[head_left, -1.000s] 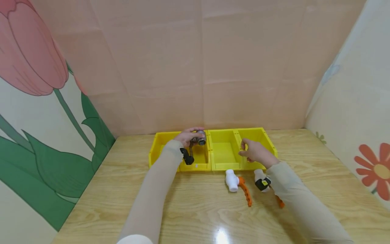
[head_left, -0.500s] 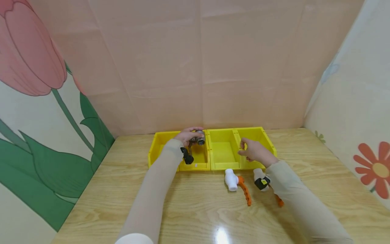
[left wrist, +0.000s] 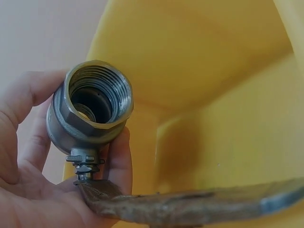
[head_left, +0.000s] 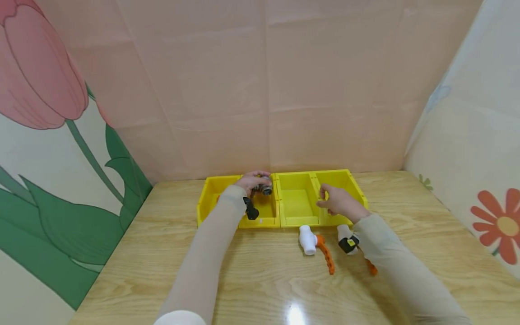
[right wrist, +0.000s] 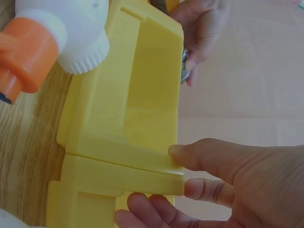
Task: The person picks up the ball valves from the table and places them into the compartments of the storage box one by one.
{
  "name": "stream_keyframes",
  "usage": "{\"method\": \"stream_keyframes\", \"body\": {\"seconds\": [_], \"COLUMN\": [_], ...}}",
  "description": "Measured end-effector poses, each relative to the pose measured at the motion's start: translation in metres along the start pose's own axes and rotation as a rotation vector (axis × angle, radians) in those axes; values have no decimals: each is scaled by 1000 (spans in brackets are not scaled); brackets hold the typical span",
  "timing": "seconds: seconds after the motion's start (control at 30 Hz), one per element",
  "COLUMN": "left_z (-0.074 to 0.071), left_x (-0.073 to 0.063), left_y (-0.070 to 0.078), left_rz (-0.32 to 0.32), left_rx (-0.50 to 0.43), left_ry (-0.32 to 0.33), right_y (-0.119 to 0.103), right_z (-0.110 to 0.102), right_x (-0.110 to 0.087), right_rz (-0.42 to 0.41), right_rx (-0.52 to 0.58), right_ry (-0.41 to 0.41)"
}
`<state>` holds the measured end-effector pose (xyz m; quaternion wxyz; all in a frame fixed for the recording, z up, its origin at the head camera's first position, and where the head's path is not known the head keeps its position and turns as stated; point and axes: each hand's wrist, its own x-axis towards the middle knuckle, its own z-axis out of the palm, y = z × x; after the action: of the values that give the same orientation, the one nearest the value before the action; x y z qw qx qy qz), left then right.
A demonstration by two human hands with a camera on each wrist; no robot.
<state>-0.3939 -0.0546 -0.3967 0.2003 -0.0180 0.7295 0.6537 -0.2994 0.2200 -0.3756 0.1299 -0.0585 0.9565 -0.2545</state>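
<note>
My left hand (head_left: 253, 181) grips a metal ball valve (head_left: 266, 189) over the second yellow bin from the left. In the left wrist view, the valve (left wrist: 90, 107) shows its threaded opening, and its worn flat lever (left wrist: 190, 206) extends to the right. My right hand (head_left: 341, 201) pinches the adjoining walls of the two right-hand yellow bins (head_left: 298, 203). The right wrist view shows the thumb and index finger of this hand (right wrist: 247, 175) on either side of those walls (right wrist: 142, 168).
Two white plastic ball valves with orange handles lie before the bins: one valve (head_left: 307, 240) in full sight, the other (head_left: 344, 232) partly behind the right wrist camera (head_left: 349, 243). An orange part (head_left: 218, 197) shows in the leftmost bin (head_left: 209, 192). A wall covering stands behind.
My left hand has turned slightly and the metal valve has dipped a little, hiding more of its lever in the head view. The right hand keeps its hold on the bin walls.
</note>
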Motion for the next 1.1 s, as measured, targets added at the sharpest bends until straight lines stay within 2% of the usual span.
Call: {"method": "stream_keyframes", "body": {"seconds": [0.07, 0.3, 0.4, 0.63, 0.87, 1.1], "left_z": [0, 7, 8, 6, 6, 6], "left_x": [1, -25, -25, 0, 6, 6], "left_y": [-1, 15, 14, -2, -7, -7], "left_rz": [11, 8, 15, 27, 15, 2], "left_rx": [37, 75, 86, 140, 153, 205], "left_ry": [9, 13, 22, 61, 60, 67], "right_y": [0, 0, 0, 2, 1, -1], "right_z": [0, -1, -1, 1, 2, 1], "right_x": [0, -1, -2, 0, -1, -3], "right_rz": [0, 7, 6, 2, -1, -2], "right_rx": [0, -3, -2, 10, 11, 6], "right_ry": [0, 5, 6, 5, 12, 11]}}
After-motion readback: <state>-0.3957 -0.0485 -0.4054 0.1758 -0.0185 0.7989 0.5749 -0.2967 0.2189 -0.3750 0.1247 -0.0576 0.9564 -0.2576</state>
